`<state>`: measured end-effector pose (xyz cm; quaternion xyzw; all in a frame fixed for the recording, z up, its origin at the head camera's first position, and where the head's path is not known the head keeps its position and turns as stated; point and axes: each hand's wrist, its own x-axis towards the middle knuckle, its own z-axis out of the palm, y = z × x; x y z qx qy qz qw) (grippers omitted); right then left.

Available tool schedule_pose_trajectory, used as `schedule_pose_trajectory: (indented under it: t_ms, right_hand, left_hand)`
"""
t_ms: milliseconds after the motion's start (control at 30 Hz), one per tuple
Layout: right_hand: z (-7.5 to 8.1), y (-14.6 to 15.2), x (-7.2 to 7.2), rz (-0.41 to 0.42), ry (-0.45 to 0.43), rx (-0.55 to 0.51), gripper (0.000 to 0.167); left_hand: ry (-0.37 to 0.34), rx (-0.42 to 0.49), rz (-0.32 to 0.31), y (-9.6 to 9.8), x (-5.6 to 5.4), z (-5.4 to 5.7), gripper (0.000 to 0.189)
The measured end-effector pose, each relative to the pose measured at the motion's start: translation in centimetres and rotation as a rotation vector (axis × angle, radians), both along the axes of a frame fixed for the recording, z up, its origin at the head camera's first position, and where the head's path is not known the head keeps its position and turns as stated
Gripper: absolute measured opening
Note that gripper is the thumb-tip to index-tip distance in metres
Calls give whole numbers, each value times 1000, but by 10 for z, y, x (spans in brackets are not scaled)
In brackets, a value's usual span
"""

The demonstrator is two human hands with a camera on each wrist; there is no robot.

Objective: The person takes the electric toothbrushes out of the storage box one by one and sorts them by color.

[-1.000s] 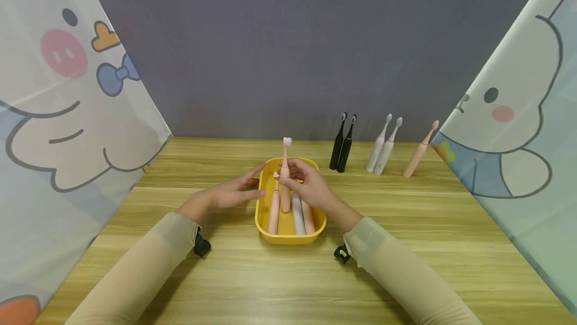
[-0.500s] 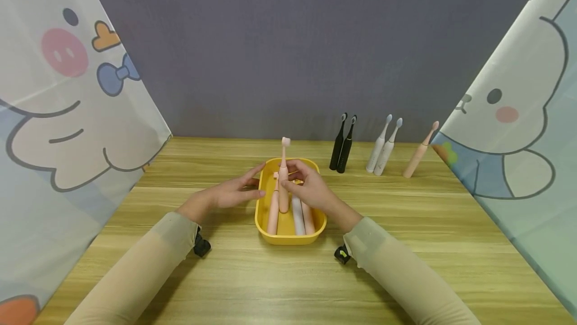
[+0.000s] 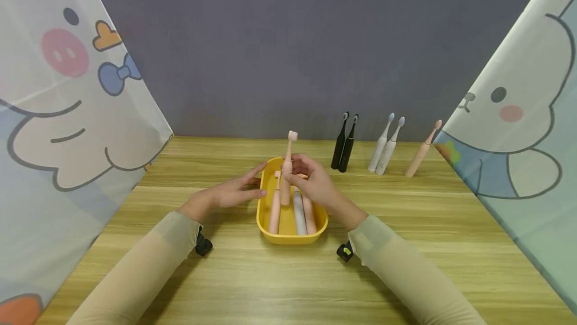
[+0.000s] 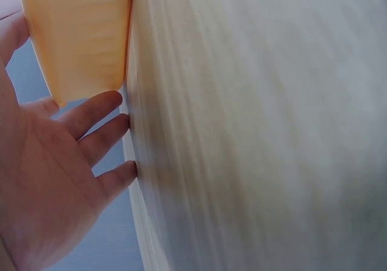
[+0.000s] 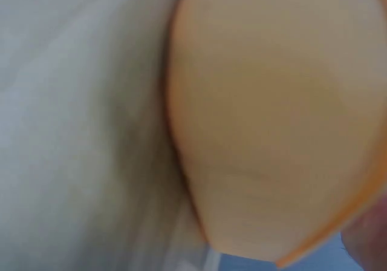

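Note:
My right hand (image 3: 317,185) pinches a pink electric toothbrush (image 3: 286,169), brush head up, over the yellow basket (image 3: 293,239). My left hand (image 3: 227,194) rests at the basket's left side, thumb near the rim. In the left wrist view its fingers (image 4: 100,141) are extended against the end of the basket wall. Inside the basket lie another pink toothbrush (image 3: 274,212) on the left, and a white toothbrush (image 3: 299,215) beside a pink one (image 3: 309,215) on the right. The right wrist view is blurred and mostly filled by the basket wall (image 5: 272,114).
At the table's back right stand two black toothbrushes (image 3: 346,154), two white toothbrushes (image 3: 385,154) and one pink toothbrush (image 3: 417,159). A grey panel (image 3: 288,54) rises behind the wooden table (image 3: 279,285), with cartoon-printed sheets at both sides.
My right hand has raised the pink toothbrush slightly and shifted it a little to the right, its head now tilting right. My left hand has stayed at the basket.

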<state>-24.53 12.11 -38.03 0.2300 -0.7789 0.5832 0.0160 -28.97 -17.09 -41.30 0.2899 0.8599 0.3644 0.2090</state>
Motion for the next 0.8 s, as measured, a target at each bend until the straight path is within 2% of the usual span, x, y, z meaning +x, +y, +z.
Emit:
schedule_pose_trajectory:
  t_ms: [200, 333, 800]
  right_hand:
    - [21, 18, 0, 1, 200, -94, 38]
    - [28, 37, 1, -29, 285, -136, 39]
    - [25, 108, 18, -189, 222, -151, 42]
  left_hand:
    - [-4, 5, -10, 0, 0, 3, 94]
    - [-10, 4, -12, -1, 0, 3, 94]
    - [-21, 22, -17, -2, 1, 2, 93]
